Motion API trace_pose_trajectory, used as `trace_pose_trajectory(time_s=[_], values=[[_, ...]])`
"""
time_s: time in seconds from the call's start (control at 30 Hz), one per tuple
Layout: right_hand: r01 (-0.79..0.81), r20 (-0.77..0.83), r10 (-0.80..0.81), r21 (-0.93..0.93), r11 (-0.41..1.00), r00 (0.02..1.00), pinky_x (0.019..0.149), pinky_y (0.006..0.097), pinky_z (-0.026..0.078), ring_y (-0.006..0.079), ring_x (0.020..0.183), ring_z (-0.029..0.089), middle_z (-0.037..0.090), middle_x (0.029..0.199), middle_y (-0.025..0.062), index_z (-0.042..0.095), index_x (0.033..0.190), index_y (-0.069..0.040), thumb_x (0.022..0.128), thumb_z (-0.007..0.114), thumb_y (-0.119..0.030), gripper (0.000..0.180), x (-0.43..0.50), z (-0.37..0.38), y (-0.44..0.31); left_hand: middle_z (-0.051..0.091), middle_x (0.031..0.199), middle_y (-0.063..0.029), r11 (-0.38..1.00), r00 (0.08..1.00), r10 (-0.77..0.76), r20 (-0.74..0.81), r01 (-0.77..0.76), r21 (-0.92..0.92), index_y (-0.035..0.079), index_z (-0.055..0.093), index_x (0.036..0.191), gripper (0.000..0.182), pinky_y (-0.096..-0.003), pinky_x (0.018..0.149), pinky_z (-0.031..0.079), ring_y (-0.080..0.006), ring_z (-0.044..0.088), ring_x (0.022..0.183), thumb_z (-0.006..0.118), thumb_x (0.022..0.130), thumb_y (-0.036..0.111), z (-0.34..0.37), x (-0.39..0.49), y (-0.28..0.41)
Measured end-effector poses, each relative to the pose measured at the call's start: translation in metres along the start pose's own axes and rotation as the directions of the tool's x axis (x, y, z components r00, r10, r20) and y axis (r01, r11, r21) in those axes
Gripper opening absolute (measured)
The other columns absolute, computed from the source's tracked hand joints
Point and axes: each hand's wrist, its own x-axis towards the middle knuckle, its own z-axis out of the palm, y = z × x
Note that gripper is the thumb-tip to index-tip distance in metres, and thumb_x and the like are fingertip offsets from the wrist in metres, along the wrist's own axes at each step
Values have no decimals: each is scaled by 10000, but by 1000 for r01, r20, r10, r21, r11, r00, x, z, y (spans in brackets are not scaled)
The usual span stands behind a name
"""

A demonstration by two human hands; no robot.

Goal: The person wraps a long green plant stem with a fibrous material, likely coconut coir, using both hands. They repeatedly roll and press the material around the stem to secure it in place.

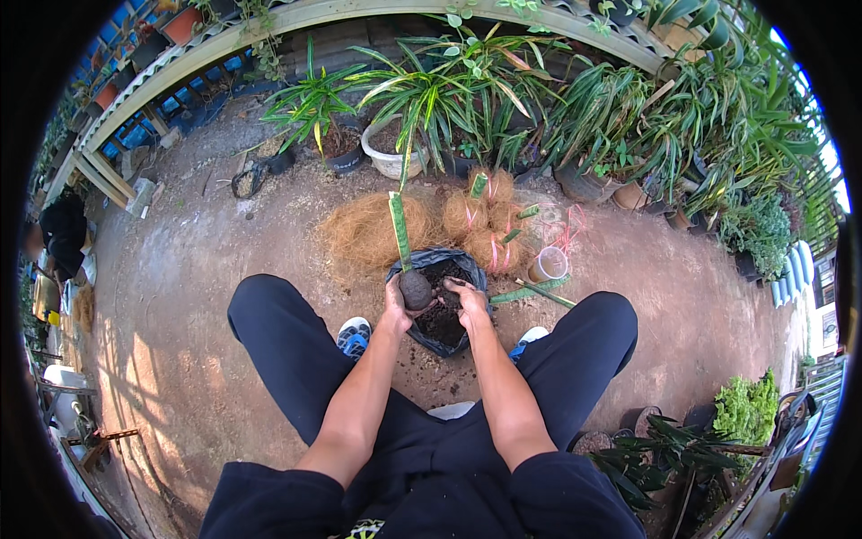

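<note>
My left hand (pixel 397 306) holds a dark soil ball (pixel 415 290) over the left side of a black plastic bag (pixel 439 257). A mottled green leaf cutting (pixel 399 230), probably snake plant, rises upright from the ball. Inside the bag lies loose dark potting soil (pixel 441 327). My right hand (pixel 469 301) is over the bag's right side, its fingers around some soil beside the ball. Just beyond the bag sit several fibre-wrapped balls (pixel 465 214), some tied with pink string and with leaf cuttings standing out of them. Left of them is a heap of loose brown coconut fibre (pixel 377 226).
A clear plastic cup (pixel 549 264) of brownish liquid stands to the right, near tangled pink string (pixel 571 226) and cut leaf pieces (pixel 532 292). Potted plants, one in a white pot (pixel 394 162), line the back. More pots (pixel 592 442) are at lower right.
</note>
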Motion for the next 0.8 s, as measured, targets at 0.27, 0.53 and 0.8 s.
trace_pose_trajectory(time_s=[0.27, 0.53, 0.8], values=[[48, 17, -48, 16, 999, 999, 590, 309, 567, 204, 628, 663, 679, 867, 140, 646, 993, 32, 775, 715, 32, 229, 6, -2, -8, 664, 999, -173, 999, 1000, -15, 9, 15, -31, 72, 562, 1103, 547, -540, 835, 528, -363, 662, 928, 294, 940, 521, 1, -1, 0], [58, -56, -58, 7, 998, 997, 663, 327, 612, 197, 824, 660, 626, 1047, 163, 486, 1238, 31, 824, 618, 56, 435, 5, -4, -5, 664, 1014, -171, 988, 996, -43, 77, 54, -144, 67, 564, 1158, 554, -546, 823, 537, -373, 661, 931, 293, 931, 493, 1, -5, 3], [39, 87, -43, 42, 998, 995, 796, 391, 604, 220, 919, 662, 663, 1043, 104, 622, 1087, -6, 845, 614, 56, 249, -7, 2, -23, 671, 1068, -162, 1000, 993, -7, 117, 7, -2, 89, 558, 1178, 547, -490, 761, 546, -374, 665, 929, 274, 958, 501, 4, -8, 5]])
